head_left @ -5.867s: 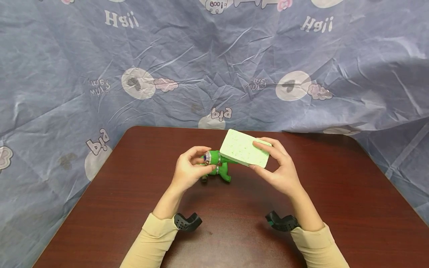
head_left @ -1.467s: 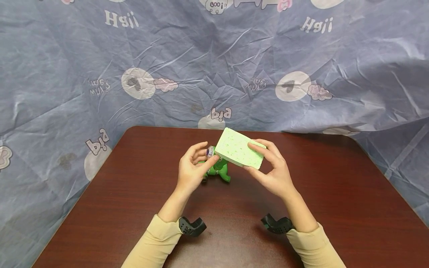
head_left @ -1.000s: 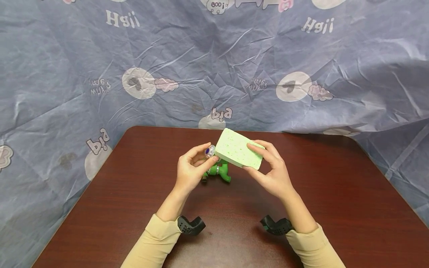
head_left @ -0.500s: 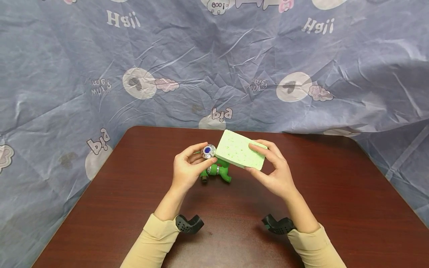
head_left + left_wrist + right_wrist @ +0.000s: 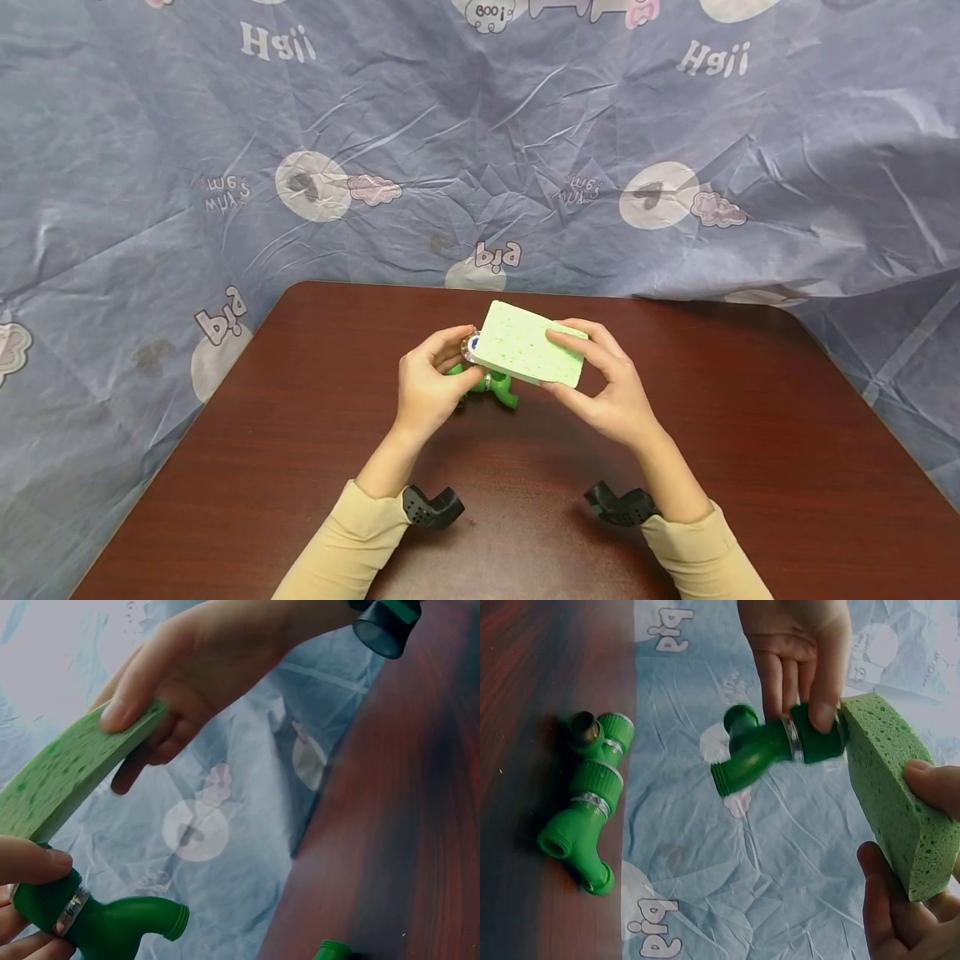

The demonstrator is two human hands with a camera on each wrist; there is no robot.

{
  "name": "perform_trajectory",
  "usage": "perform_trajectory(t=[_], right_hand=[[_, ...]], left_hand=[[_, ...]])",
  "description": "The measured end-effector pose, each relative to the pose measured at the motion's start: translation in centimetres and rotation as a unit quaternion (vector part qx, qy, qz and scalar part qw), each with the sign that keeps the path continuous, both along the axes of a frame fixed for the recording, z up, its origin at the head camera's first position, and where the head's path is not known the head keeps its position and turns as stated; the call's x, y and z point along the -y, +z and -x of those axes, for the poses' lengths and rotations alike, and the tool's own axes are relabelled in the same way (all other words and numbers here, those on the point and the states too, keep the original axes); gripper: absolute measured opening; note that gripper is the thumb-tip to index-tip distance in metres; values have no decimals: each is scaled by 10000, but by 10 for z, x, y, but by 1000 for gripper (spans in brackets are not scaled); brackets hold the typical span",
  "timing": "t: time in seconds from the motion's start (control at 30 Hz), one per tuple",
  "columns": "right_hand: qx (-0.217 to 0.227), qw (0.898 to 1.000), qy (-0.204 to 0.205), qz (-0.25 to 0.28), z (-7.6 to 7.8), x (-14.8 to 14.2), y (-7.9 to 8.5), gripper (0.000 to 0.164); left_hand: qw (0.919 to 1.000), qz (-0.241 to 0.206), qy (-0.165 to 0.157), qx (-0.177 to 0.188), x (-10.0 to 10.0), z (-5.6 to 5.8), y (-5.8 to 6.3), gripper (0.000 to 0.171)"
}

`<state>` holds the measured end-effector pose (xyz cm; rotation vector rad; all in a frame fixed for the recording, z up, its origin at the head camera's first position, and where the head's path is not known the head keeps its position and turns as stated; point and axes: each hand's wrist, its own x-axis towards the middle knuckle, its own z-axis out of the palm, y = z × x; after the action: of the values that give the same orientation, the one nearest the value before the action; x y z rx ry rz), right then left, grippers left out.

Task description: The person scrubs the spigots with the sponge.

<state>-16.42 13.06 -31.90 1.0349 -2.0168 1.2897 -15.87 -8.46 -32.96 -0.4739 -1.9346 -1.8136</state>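
Observation:
My left hand grips a green plastic tap by its ribbed knob, thumb on one side and fingers on the other. In the right wrist view the tap's spout points away from the sponge. My right hand pinches a pale green sponge between thumb and fingers. One end of the sponge lies against the knob's end face and covers part of its clear, blue-centred cap. Both things are held above the table. Behind them, more green tap pieces lie on the tabletop, partly hidden in the head view.
The dark reddish-brown table stretches to both sides and toward me. A wrinkled blue-grey printed cloth hangs behind its far edge. Each wrist wears a black camera mount.
Earlier the tap lay more sideways. Its knob has since turned in my left hand, its blue-centred cap facing me half a second ago. Now the sponge has shifted slightly left and down, over the cap.

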Motion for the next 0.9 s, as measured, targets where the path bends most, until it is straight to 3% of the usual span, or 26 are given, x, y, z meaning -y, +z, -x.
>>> perform_trajectory(t=[0.17,0.4,0.57,0.67,0.77,0.9], right_hand=[[-199,9998,-41,-65,-1,7,-2,53],[-201,9974,-696,35,-2,8,0,52],[-152,9993,-339,48,2,6,-6,54],[-211,9993,-290,-54,10,5,-17,56],[-247,9976,-636,-115,17,3,-27,57],[-208,9947,-1007,12,15,2,-23,56]], left_hand=[[9993,275,209,-139,-4,-2,-1,39],[9967,525,520,-326,-5,-4,2,42],[9973,432,469,-367,-7,-3,0,41],[9974,427,463,-362,-8,3,-9,43],[9962,567,559,-355,-7,11,-22,48],[9947,691,633,-412,-6,17,-31,52]])
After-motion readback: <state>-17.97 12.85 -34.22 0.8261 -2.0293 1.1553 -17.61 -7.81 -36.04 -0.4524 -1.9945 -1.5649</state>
